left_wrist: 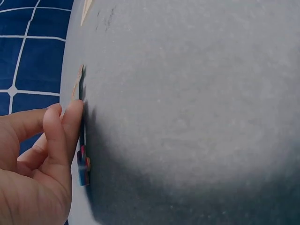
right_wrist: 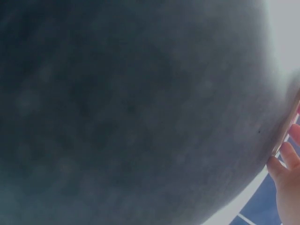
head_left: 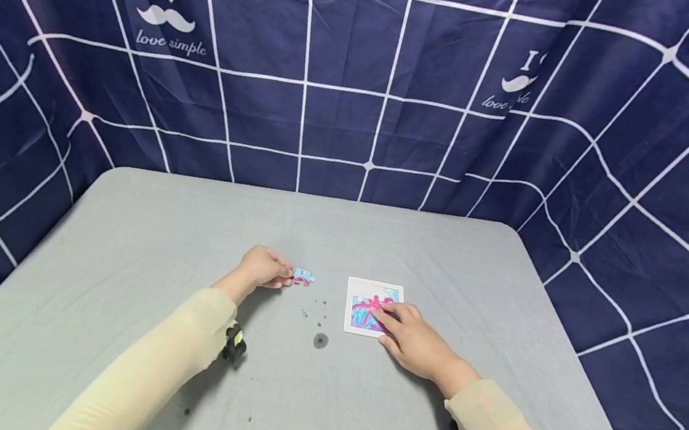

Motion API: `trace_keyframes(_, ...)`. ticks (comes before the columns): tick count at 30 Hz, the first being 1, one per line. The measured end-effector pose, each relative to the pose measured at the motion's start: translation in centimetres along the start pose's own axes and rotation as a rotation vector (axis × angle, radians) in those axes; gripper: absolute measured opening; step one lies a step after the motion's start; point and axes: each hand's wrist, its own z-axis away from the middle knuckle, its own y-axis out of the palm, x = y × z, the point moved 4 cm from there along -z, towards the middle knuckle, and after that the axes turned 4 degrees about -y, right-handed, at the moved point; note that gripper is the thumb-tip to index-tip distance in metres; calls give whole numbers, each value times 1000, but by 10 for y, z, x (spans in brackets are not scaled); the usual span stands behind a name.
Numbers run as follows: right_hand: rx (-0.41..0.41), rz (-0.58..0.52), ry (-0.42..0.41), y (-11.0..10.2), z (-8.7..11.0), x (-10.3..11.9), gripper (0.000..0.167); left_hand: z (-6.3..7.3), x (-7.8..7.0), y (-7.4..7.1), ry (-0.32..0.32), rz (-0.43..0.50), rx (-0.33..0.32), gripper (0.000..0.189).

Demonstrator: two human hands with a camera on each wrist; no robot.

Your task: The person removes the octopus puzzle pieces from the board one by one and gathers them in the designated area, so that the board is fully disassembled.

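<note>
A small light-blue puzzle piece [head_left: 303, 277] with pink marks lies left of the tray puzzle. My left hand [head_left: 266, 267] pinches it at its left edge with curled fingers. From the left wrist, the piece [left_wrist: 83, 168] appears edge-on beside the left fingertips [left_wrist: 75, 110]. To the right sits a white-framed tray puzzle [head_left: 376, 286], with pink and blue pieces filling its lower part and a pale strip at its upper left. Across its right side lies my right hand [head_left: 416, 339], fingers extended on the picture and thumb at the lower edge, covering that corner.
The grey tabletop [head_left: 292, 399] bears a dark round stain [head_left: 321, 341] and several small specks between the hands. Dark blue curtains [head_left: 337, 126] with white grid lines enclose the table at the back and sides.
</note>
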Motion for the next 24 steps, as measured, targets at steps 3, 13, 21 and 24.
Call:
trace_keyframes(3,-2,-2,3,1,1,1,49,1,0,-1,6,-18,-5,13)
trace_keyframes(13,-7,5,11,4,3,5,49,3,0,-6,14,-9,-7,17)
trace_keyframes(21,-20,17,-4,3,4,8,48,4,-2,-3,12,126,38,24)
trace_keyframes(24,-17,16,-8,3,4,9,48,3,-2,1,13,185,62,28)
